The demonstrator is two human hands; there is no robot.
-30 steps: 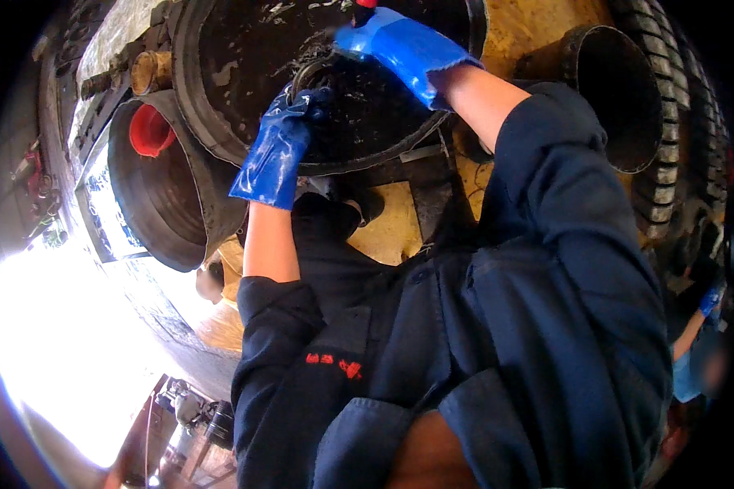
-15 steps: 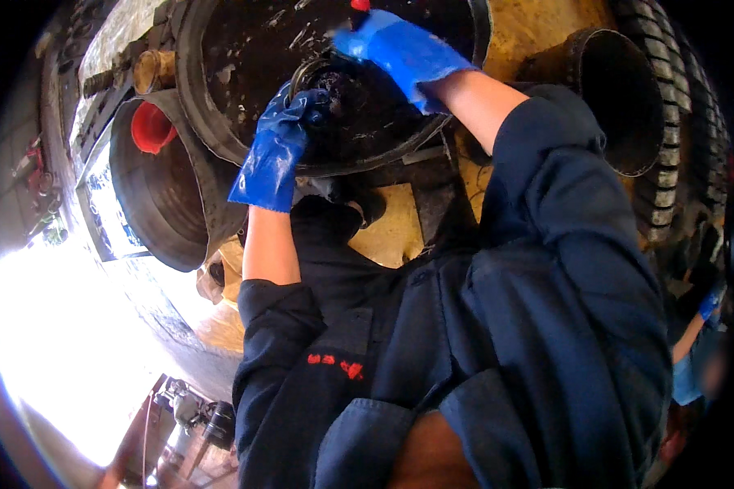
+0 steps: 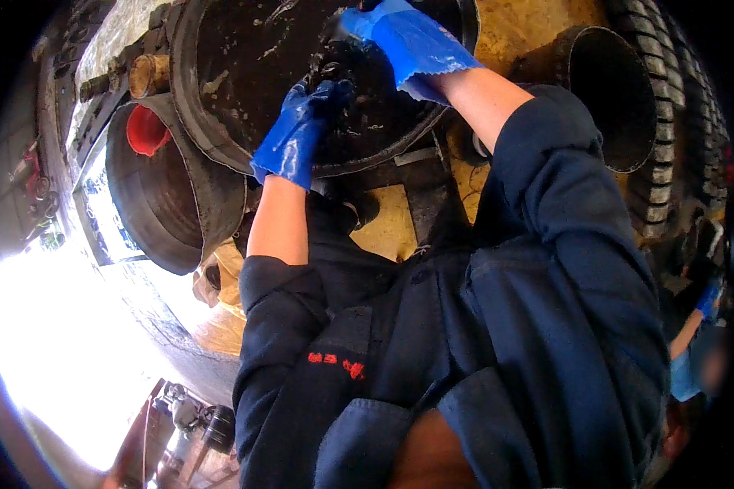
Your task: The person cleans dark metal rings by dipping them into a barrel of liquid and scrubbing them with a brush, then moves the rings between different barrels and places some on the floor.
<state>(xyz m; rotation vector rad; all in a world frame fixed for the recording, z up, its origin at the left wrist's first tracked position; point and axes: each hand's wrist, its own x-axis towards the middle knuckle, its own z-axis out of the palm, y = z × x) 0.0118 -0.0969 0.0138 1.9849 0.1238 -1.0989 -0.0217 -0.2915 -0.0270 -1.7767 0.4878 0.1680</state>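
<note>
A wide round black tub (image 3: 245, 98) of dark, wet-looking liquid stands before me. My left hand (image 3: 302, 122), in a blue rubber glove, is closed round a dark, wet, roughly ring-shaped part (image 3: 329, 68) above the tub. Its exact kind is hard to make out against the black liquid. My right hand (image 3: 404, 41), also in a blue glove, is close by, just up and right of the part. Its fingers are bent together at the top edge of the picture, and whatever they hold is hidden.
Left of the tub stands a large dark round container (image 3: 159, 196) with a red cup (image 3: 148, 130) inside its rim. A dark open drum (image 3: 612, 98) and large treaded tyres (image 3: 661, 138) are on the right. At the far right edge a co-worker's blue-gloved hand (image 3: 709, 301) shows.
My left hand has moved right and slightly up with the dark part. My right hand has shifted slightly up; the red tip seen above it before is out of view.
</note>
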